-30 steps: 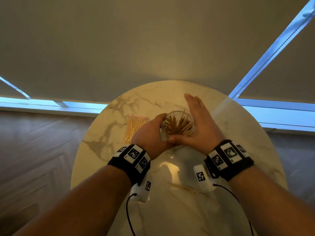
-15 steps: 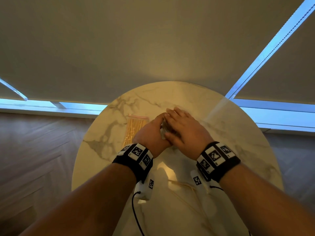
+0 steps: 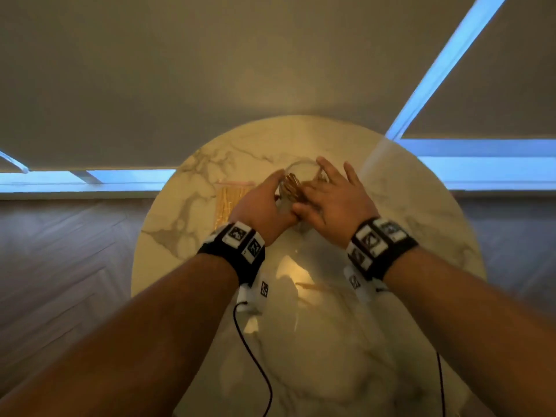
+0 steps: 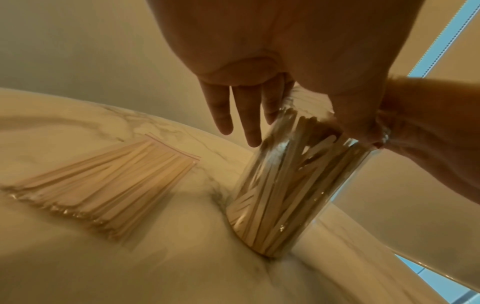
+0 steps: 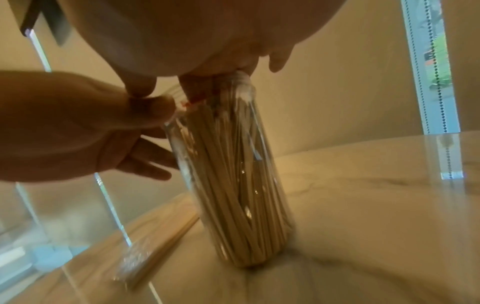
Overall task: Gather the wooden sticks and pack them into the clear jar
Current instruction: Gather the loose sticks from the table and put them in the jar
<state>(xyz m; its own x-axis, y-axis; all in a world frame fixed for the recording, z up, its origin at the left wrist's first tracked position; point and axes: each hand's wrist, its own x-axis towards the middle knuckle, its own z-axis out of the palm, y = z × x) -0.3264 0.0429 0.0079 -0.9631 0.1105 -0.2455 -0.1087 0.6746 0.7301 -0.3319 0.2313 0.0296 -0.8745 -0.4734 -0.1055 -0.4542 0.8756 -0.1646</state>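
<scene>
The clear jar point(image 3: 301, 170) stands near the middle of the round marble table point(image 3: 192, 236), tipped away from me and packed with wooden sticks point(image 3: 291, 188). My left hand point(image 3: 270, 197) holds the jar near its top, thumb at the rim and fingers point(image 4: 233, 115) down its far side. My right hand point(image 3: 331, 197) lies over the jar mouth with fingers spread, pressing on the stick ends point(image 5: 200, 90). In the wrist views the jar point(image 4: 293, 185) point(image 5: 233, 174) leans, its base on the table.
A clear zip bag of more wooden sticks point(image 3: 231, 203) point(image 4: 103, 185) lies flat just left of the jar. A few loose sticks point(image 3: 316, 286) lie on the table near me, under my wrists. Window blinds rise behind the table's far edge.
My right hand went from the jar's right side onto its mouth, then spread its fingers. The jar now leans away from me. My left hand kept its hold.
</scene>
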